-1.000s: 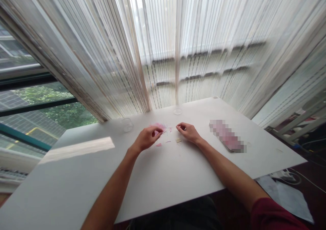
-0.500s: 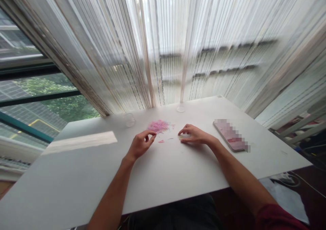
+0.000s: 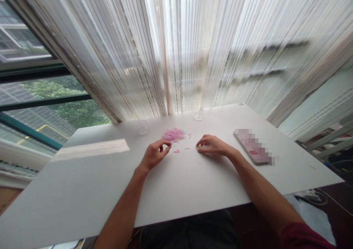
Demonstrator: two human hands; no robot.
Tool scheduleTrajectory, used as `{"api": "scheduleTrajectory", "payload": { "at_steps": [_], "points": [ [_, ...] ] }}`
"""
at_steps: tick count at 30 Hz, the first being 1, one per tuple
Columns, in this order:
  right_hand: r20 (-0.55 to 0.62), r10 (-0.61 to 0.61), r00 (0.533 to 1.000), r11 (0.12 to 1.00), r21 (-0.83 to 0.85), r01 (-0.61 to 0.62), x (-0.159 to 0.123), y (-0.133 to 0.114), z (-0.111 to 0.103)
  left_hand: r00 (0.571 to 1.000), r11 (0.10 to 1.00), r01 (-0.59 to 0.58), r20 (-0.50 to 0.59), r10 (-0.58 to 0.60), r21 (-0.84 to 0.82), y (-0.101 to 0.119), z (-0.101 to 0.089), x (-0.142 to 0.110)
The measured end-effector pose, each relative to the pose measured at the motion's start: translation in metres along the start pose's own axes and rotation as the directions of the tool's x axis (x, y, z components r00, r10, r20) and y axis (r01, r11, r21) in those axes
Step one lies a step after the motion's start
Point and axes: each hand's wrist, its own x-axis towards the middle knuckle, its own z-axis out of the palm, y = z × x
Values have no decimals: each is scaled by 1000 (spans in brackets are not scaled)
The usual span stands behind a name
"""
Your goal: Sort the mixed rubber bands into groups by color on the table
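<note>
Over a white rectangular table (image 3: 187, 183), the left hand (image 3: 156, 154), thumb and forefinger nearly meeting, is just beside a loose heap of pink shredded strips (image 3: 173, 134). The right hand (image 3: 213, 145) reaches a small pale-yellow scrap (image 3: 198, 147). Beyond the left hand: a clear round container (image 3: 143, 127). Right of the right hand: a pink-screened rectangular phone (image 3: 252, 148).

A smooth white worktop (image 3: 190, 186) with a soft sheen carries a heap of thin, crinkly pink shreds (image 3: 173, 135), whether paper or plastic too small to tell. At the far edge, a see-through container (image 3: 143, 128) and a clear disc (image 3: 198, 116) look like plastic or glass. At right lies a flat, smooth phone (image 3: 254, 150), its finish partly hidden by pixelation. Sheer striped curtain cloth (image 3: 187, 50) hangs behind; in the near right corner, a maroon sleeve (image 3: 303, 236) shows matt fabric.
</note>
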Motion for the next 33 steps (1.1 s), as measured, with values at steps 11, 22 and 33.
{"api": "scheduleTrajectory", "payload": {
  "at_steps": [11, 22, 33],
  "points": [
    [-15, 27, 1000, 1000, 17, -27, -1, -3, -1, 1000, 1000, 3, 9, -3, 15, -5, 1, 0],
    [-208, -100, 973, 995, 4, 103, 2, -12, 12, 996, 998, -17, 87, 22, -58, 8, 16, -4],
    [-129, -276, 952, 957, 56, 285, 0, -38, 37, 984, 984, -30, 169, 60, -176, 15, 28, -8]
  ]
}}
